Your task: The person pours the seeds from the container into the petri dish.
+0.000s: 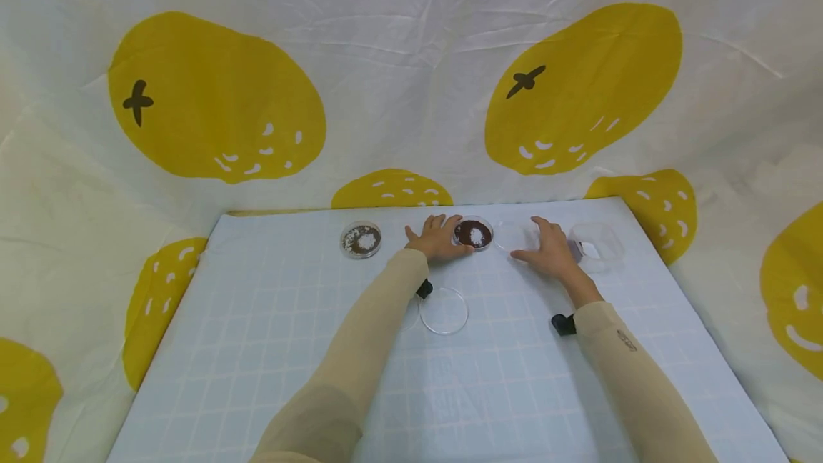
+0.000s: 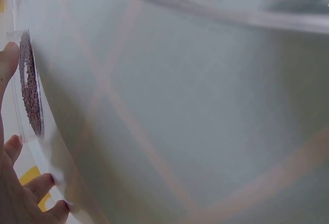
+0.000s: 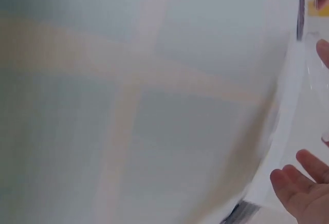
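My left hand (image 1: 439, 240) holds a clear petri dish (image 1: 474, 233) of dark brown granules with a white powdery heap on top. In the left wrist view its thumb and a fingertip lie at opposite edges of the dish (image 2: 31, 88). To the right, my right hand (image 1: 549, 249) is spread with nothing in its fingers, thumb toward a clear round dish or lid (image 1: 508, 236). Left of the left hand, a second petri dish (image 1: 361, 240) holds brown granules with scattered white powder and a white heap.
Two clear round lids lie nearer me; one lid (image 1: 444, 333) shows whole, the other is partly behind the left sleeve. A clear plastic tub (image 1: 607, 245) stands right of the right hand, with a small dark and white item (image 1: 584, 250) beside the hand. A patterned curtain (image 1: 411, 127) hangs behind the table.
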